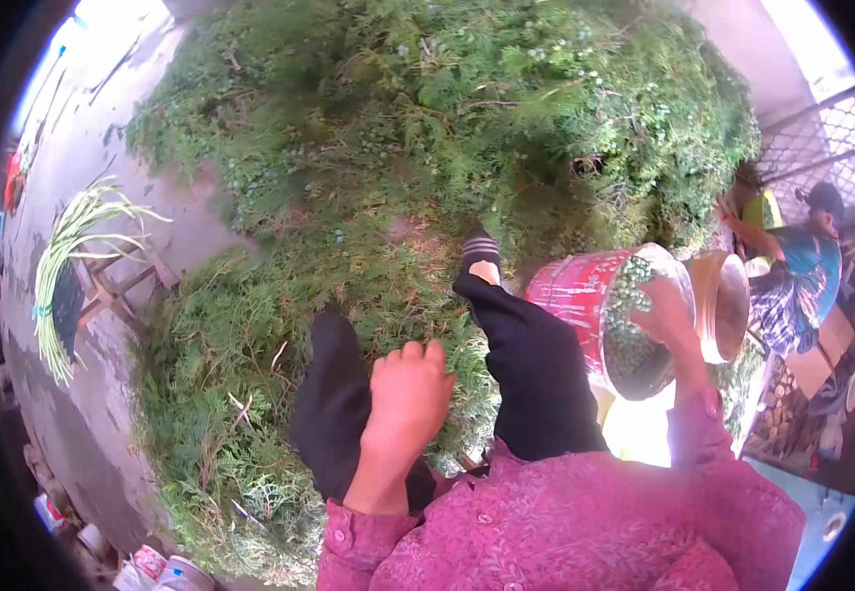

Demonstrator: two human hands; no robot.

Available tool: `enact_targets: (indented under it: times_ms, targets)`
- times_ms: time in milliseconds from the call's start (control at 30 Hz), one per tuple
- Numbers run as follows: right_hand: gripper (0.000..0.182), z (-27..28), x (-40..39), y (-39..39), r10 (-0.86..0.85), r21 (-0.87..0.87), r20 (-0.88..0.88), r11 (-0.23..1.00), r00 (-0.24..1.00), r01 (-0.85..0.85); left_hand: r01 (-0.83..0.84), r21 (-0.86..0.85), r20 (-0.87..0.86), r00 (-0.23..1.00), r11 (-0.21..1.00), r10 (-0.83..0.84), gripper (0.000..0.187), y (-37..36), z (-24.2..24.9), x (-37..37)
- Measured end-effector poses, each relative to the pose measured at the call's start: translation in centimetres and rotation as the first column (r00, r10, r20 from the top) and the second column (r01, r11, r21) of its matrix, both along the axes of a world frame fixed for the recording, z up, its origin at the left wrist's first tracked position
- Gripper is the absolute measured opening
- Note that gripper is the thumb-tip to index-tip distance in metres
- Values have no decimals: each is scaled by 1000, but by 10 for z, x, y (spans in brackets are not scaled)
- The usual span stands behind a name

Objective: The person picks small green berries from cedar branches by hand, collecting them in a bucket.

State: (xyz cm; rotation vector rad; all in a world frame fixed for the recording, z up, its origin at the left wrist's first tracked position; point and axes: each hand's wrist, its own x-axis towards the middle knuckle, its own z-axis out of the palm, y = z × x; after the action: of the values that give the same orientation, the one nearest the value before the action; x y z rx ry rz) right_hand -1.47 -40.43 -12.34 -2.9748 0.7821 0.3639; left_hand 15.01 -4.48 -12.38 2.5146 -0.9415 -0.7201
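Note:
My left hand [410, 389] is above my left knee with its fingers curled in. Whether something is inside the curl is hidden. My right hand [667, 313] reaches over the mouth of a red paint-streaked bucket [567, 295], fingers apart at the small green berries [628, 330] in it. Cut evergreen branches [368, 118] with bluish-green berries lie in a large heap in front of me and around my feet.
A tan bucket [732, 305] stands right of the red one. At left, long green beans [58, 266] drape over a small wooden stool [122, 286]. Another person [806, 271] in a cap sits at the right near a wire fence [831, 148].

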Motion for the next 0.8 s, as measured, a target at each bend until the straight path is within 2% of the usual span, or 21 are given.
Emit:
enact_targets:
  times_ms: [33, 67, 167, 233, 300, 367, 433, 500, 533, 600, 633, 700, 733, 800]
  targets:
    - [38, 1, 14, 1, -19, 121, 137, 993, 990, 3, 17, 5, 33, 999, 1000, -18, 30, -1, 0, -1]
    - [38, -1, 35, 4, -8, 129, 137, 992, 991, -10, 5, 13, 33, 999, 1000, -5, 30, -3, 0, -1]
    - [20, -24, 113, 25, -57, 466, 121, 885, 991, -6, 51, -55, 43, 998, 997, -48, 36, -6, 12, 5]
    - [18, -46, 170, 55, 142, 469, 162, 859, 976, -203, 73, -83, 17, 997, 994, -72, 39, -5, 12, 9]
    - [22, -93, 218, 82, 429, 411, 140, 794, 892, -447, 73, -99, -37, 996, 992, -77, 41, -3, 17, 17]
    - [27, -139, 264, 125, 577, 470, 156, 671, 802, -574, -20, -279, -43, 999, 960, 9, 47, -2, 18, 24]
    - [31, -190, 302, 162, 612, 544, -200, 719, 765, -433, -47, -297, -63, 998, 954, 30, 46, 1, 15, 27]
    - [38, -232, 325, 183, 650, 547, -332, 723, 683, -423, -99, -336, -111, 992, 937, 65, 45, 7, 23, 46]
    - [38, -253, 329, 190, 655, 554, -334, 718, 678, -421, -105, -330, -119, 991, 938, 69, 45, 9, 27, 53]
    - [41, -291, 331, 206, 430, 522, -196, 807, 881, -277, -143, -272, -145, 984, 952, 107, 37, 13, 30, 56]
    - [41, -304, 327, 217, 435, 531, -204, 802, 877, -274, -129, -200, -196, 977, 971, 89, 32, 15, 31, 59]
    - [36, -322, 316, 233, 179, 451, -144, 887, 973, -96, -90, -227, -174, 984, 970, 50, 37, 25, 19, 59]
    - [36, -328, 315, 235, 178, 451, -146, 887, 973, -95, -44, -263, -135, 991, 964, 8, 43, 29, 15, 59]
    - [30, -333, 319, 235, 40, 528, -154, 848, 987, 48, -45, -274, -123, 992, 961, 12, 43, 31, 13, 58]
